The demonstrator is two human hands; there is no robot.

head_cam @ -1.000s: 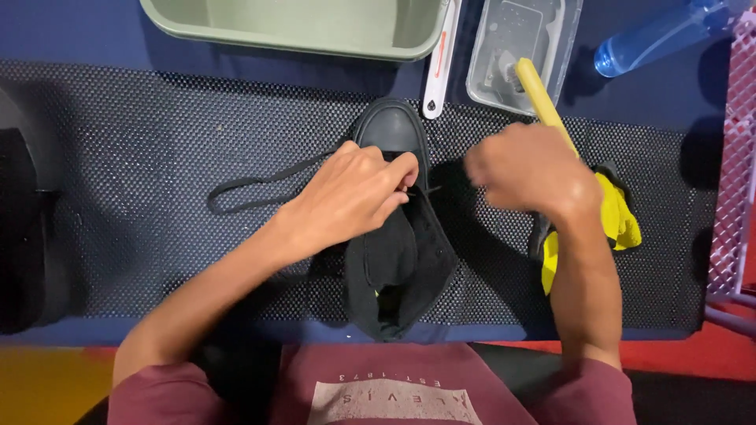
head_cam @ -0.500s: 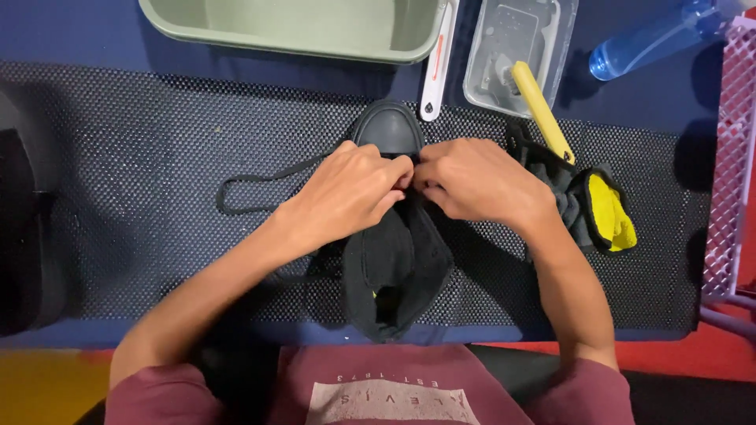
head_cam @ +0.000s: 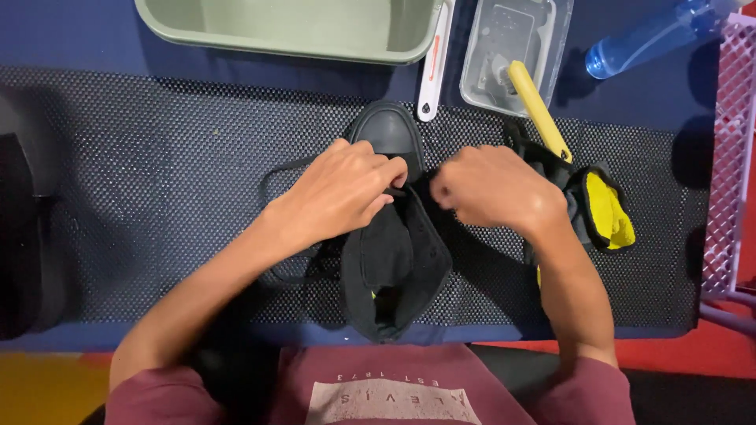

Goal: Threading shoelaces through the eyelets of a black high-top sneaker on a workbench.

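Note:
A black high-top shoe [head_cam: 391, 252] lies on a dark mesh mat [head_cam: 157, 197], toe pointing away from me, tongue and opening toward me. My left hand [head_cam: 342, 193] rests on the shoe's lace area with fingers pinched on the black lace [head_cam: 272, 177], which loops out to the left. Just right of the shoe's front, my right hand [head_cam: 492, 189] has its fingers closed, pinching the lace at the eyelets. A second black shoe with yellow lining [head_cam: 602, 208] lies to the right, partly behind my right wrist.
A pale green tub [head_cam: 291, 35] stands at the back. Beside it lie a white brush handle [head_cam: 435, 67], a clear plastic box [head_cam: 512, 51] with a yellow-handled brush [head_cam: 539, 110], and a blue spray bottle [head_cam: 646, 39]. A pink wire basket [head_cam: 732, 157] stands at right.
My right hand came from the yellow-lined shoe at the right over to the black shoe's laces. The left hand stayed on the laces, and the lace loop shifted slightly.

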